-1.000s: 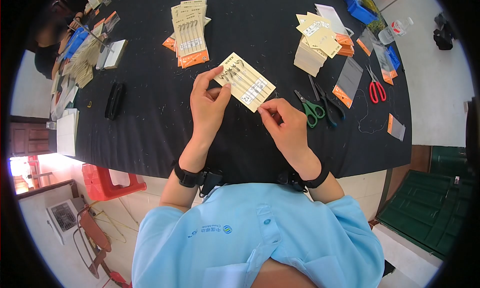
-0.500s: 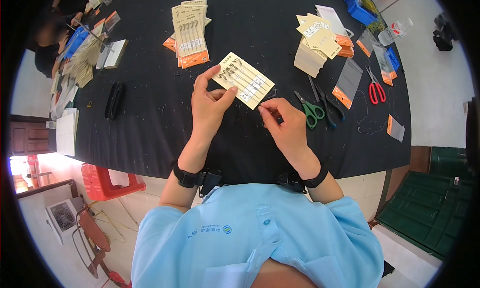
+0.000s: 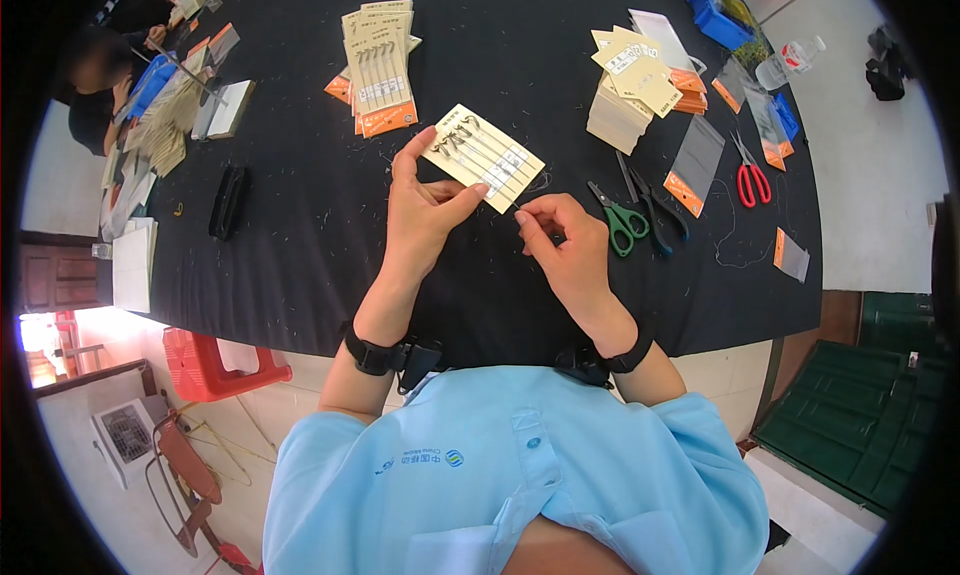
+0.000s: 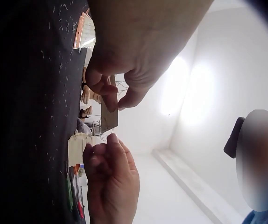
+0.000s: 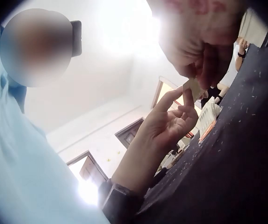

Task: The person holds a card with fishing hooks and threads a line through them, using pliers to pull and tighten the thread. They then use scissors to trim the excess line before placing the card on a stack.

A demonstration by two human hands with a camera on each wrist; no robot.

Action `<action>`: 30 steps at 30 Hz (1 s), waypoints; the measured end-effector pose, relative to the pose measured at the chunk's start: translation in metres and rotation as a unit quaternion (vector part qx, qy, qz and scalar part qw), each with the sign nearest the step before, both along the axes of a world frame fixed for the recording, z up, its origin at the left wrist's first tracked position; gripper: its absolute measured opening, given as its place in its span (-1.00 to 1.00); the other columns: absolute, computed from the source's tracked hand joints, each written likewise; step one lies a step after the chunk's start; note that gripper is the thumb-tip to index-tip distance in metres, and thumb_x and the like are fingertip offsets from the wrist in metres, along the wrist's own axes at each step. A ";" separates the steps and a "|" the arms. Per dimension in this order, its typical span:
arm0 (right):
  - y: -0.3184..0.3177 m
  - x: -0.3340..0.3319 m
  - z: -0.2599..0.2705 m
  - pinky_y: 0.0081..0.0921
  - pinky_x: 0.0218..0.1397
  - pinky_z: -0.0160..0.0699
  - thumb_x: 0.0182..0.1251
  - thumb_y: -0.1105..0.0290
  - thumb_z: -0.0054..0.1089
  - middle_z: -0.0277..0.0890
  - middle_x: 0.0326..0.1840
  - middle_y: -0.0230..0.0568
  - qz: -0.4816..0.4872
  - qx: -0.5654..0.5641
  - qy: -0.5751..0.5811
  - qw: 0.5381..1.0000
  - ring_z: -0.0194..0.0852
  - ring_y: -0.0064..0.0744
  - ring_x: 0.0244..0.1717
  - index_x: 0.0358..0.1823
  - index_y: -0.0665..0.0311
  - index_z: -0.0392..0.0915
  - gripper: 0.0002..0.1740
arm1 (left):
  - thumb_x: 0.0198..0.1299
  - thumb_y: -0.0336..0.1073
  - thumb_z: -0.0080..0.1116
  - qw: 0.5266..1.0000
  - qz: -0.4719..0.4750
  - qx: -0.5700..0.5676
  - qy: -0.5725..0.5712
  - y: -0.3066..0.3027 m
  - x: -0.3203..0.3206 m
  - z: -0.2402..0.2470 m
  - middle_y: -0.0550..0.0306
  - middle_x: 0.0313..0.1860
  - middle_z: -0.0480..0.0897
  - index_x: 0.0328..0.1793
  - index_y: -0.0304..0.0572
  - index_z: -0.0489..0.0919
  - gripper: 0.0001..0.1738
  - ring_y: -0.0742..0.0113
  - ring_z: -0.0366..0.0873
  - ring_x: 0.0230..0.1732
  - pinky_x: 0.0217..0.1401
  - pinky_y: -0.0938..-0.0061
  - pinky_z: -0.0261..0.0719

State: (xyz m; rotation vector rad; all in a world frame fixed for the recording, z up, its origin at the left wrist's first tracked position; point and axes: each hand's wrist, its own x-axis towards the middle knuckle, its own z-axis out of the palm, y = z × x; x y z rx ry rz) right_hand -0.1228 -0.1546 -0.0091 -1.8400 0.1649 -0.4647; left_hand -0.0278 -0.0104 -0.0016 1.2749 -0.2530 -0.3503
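Note:
My left hand grips a cream card above the table, thumb on its near side and fingers toward its far edge. Several dark fish hooks lie side by side at the card's upper left end, their pale lines running down over a printed label. At the lower corner, my right hand pinches a thin line with thumb and forefinger. Loose loops of fishing line show by that corner in the left wrist view. The right wrist view shows the card between both hands, partly hidden by fingers.
Green scissors, pliers and red scissors lie to the right. Behind them stands a stack of blank cards. Finished-looking hook cards are piled ahead. A black case lies left; another person sits far left.
The card has shifted slightly left. My left thumb has slid along it toward the label's lower end. My right fingertips have stayed near the lower corner.

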 end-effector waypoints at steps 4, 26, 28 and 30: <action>0.000 0.001 -0.002 -0.64 -0.47 0.46 0.22 0.52 0.22 0.58 -0.51 -0.22 0.001 0.009 0.003 1.000 0.54 -0.55 -0.54 -0.29 0.38 0.52 -0.91 | 0.03 -0.63 0.21 1.000 -0.011 0.008 -0.002 0.000 0.000 -0.002 -0.34 0.07 0.49 0.40 -0.45 0.00 -0.16 0.14 0.63 -0.05 0.06 0.42 0.58; -0.007 0.005 -0.002 -0.77 -0.64 0.31 0.27 0.43 0.21 0.53 -0.58 -0.36 0.040 0.207 0.100 0.972 0.43 -0.73 -0.60 -0.27 0.35 0.57 -0.88 | 0.07 -0.62 0.18 0.998 -0.014 -0.032 0.045 -0.004 -0.002 -0.006 -0.25 0.13 0.46 0.41 -0.44 0.00 -0.19 0.19 0.60 0.01 0.13 0.41 0.53; -0.006 0.005 -0.002 -0.77 -0.64 0.31 0.27 0.44 0.21 0.53 -0.58 -0.37 0.037 0.203 0.092 0.974 0.43 -0.74 -0.60 -0.28 0.35 0.56 -0.89 | 0.07 -0.62 0.18 0.998 -0.009 -0.036 0.049 -0.005 -0.003 -0.006 -0.26 0.13 0.46 0.41 -0.44 0.00 -0.19 0.19 0.60 0.00 0.13 0.42 0.53; -0.006 0.005 -0.003 -0.77 -0.64 0.31 0.26 0.44 0.21 0.53 -0.58 -0.37 0.038 0.204 0.091 0.974 0.42 -0.74 -0.60 -0.28 0.35 0.57 -0.89 | 0.08 -0.61 0.18 0.998 -0.005 -0.040 0.054 -0.005 -0.003 -0.007 -0.26 0.13 0.46 0.41 -0.44 0.00 -0.19 0.19 0.60 0.00 0.12 0.43 0.54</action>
